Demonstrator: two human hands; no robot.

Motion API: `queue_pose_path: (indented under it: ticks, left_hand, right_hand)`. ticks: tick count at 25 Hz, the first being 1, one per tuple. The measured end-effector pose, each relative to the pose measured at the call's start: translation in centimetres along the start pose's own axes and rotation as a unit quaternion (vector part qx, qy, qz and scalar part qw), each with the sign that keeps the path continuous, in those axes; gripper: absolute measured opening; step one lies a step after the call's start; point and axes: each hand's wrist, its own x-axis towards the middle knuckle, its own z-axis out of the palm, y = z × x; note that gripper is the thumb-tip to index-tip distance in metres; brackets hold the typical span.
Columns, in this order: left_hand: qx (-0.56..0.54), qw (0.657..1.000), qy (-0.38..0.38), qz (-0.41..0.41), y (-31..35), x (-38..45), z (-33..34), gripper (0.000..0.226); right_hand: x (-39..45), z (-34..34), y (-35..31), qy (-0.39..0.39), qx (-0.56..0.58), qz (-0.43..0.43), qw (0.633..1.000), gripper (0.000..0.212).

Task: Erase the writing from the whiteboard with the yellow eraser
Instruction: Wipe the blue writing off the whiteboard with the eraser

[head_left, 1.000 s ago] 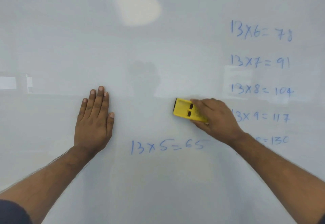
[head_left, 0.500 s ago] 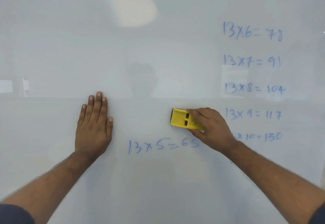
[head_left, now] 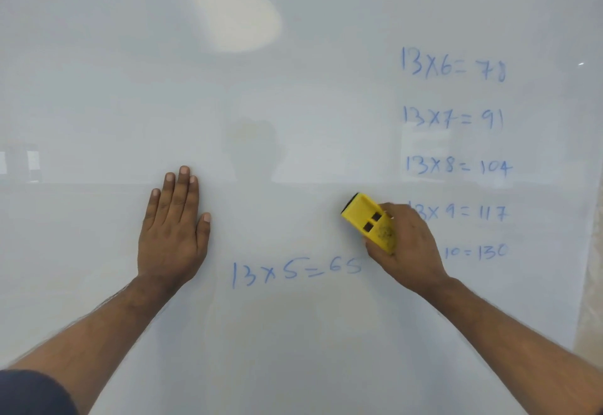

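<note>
Near the whiteboard's (head_left: 293, 88) right edge, the right hand (head_left: 408, 248) clasped the light, rigid yellow eraser (head_left: 368, 219) by its sides, while the left hand (head_left: 173, 228) lay flat, fingers released.

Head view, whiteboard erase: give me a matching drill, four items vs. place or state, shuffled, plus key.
Items
1. Flat open left hand
2. Yellow plastic block eraser
3. Blue handwritten line "13 x 5 = 65"
4. Blue handwritten line "13 x 6 = 78"

Places or states
A. Top of the right-hand column of sums
B. Palm pressed on the bare white whiteboard
C. Alone, low between the two hands
D. Gripped in the right hand, just above and right of the "65"

Pairs: 1-B, 2-D, 3-C, 4-A
</note>
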Motion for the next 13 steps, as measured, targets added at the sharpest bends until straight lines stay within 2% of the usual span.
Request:
queue_pose_path:
  ticks: [2,4,6,10,13]
  left_hand:
    - [0.002,1.0,0.005,0.0,-0.1,-0.4,0.6,0.062]
    - [0.008,1.0,0.007,0.008,-0.3,-0.6,0.7,0.063]
    - [0.012,1.0,0.007,0.012,-0.4,-0.5,0.8,0.063]
    - [0.014,1.0,0.013,0.006,-0.2,-0.5,0.7,0.062]
    - [0.019,1.0,0.014,0.0,-0.1,-0.7,0.9,0.062]
  right_hand:
    - [0.0,0.5,0.2,0.041,0.033,0.079,0.995,0.054]
    - [-0.2,1.4,0.1,0.052,0.046,0.095,0.993,0.064]
    - [-0.3,2.5,0.0,0.049,0.023,0.082,0.995,0.071]
    - [-0.9,5.1,-0.7,0.087,-0.057,0.041,0.994,0.06]
    - [-2.0,7.3,-1.1,0.117,-0.059,0.02,0.991,0.056]
